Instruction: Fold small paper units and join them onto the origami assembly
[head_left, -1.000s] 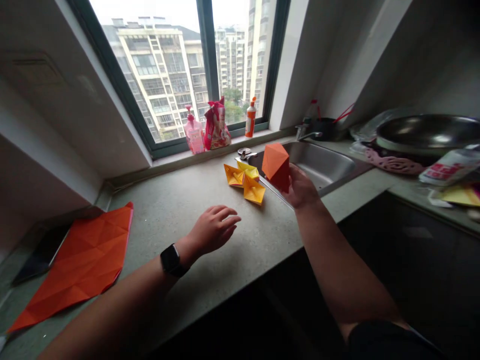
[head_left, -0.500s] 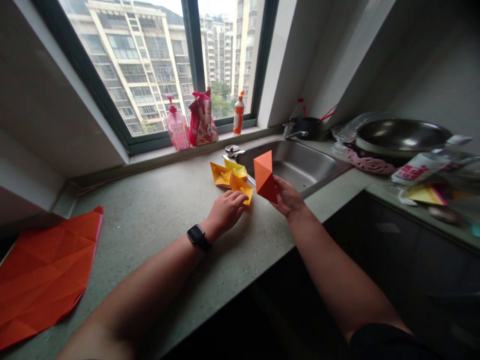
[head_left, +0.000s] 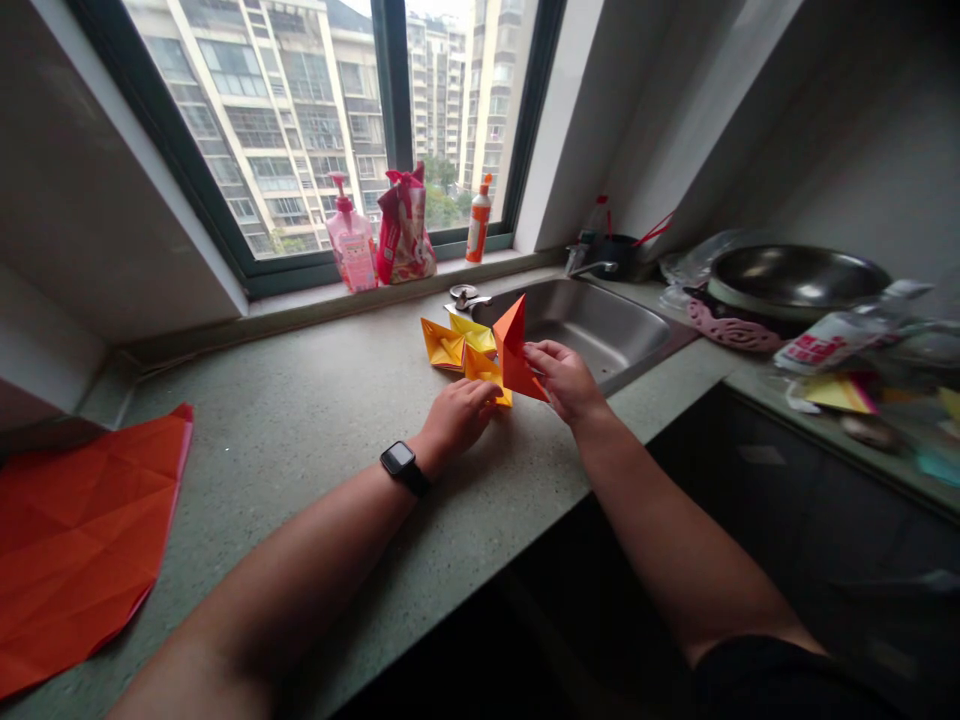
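Note:
My right hand (head_left: pixel 568 380) pinches an orange folded paper piece (head_left: pixel 511 345) by its right side and holds it up beside the sink. Just left of it, a cluster of origami pieces rests on the counter: an amber piece (head_left: pixel 441 345), a lemon-yellow piece (head_left: pixel 474 335) and a nearer yellow piece (head_left: pixel 484 370). My left hand (head_left: pixel 459 415), with a black watch (head_left: pixel 399 459) on its wrist, has its fingers curled on the near edge of that nearer yellow piece. The fingertips there are partly hidden. The orange piece overlaps the cluster's right side in view.
A creased red-orange sheet (head_left: pixel 82 540) lies on the counter (head_left: pixel 300 430) at left. Behind the orange piece is a steel sink (head_left: pixel 600 330). A pump bottle (head_left: pixel 351 245), a red bag (head_left: pixel 405 230) and an orange bottle (head_left: pixel 478 225) line the windowsill. A metal basin (head_left: pixel 799 275) stands right.
My right hand has turned the orange piece and brought it left, closer to the yellow cluster. My left hand stays at the nearer yellow piece. The view has shifted slightly.

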